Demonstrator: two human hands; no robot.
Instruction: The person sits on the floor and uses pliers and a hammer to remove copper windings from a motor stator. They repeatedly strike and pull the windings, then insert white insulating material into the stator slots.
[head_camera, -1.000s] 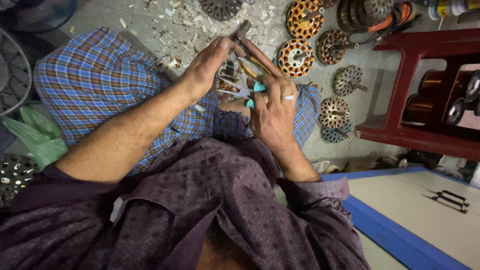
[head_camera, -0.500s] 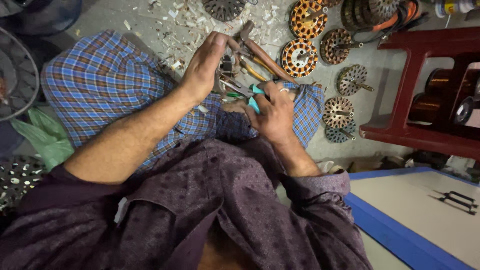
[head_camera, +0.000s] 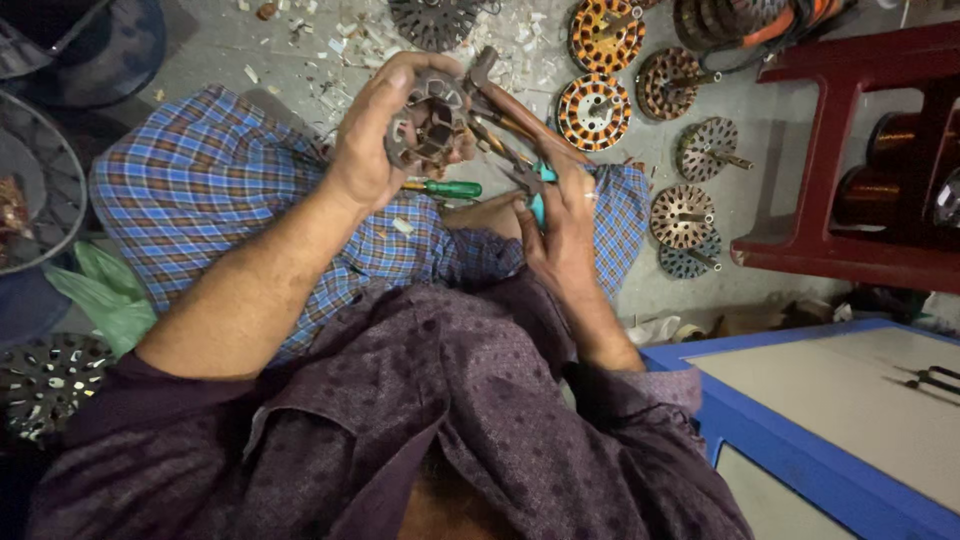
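The left hand (head_camera: 375, 150) curls its fingers round a bare slotted motor stator core (head_camera: 430, 125), lifted at about 12 o'clock over the lap. The right hand (head_camera: 565, 215), at its 4 o'clock, closes on teal-handled pliers (head_camera: 528, 178) pointing at the core. Its slots look empty of wire, so stripping seems mostly done. Wound stators (head_camera: 595, 110) lie at 2 o'clock on the floor (head_camera: 780, 170), a green-handled screwdriver (head_camera: 448, 188) on the checked cloth (head_camera: 220, 200).

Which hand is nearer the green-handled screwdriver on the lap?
Left. The left hand, gripping the stator core, sits just above the screwdriver; the right hand, holding pliers, lies farther right.
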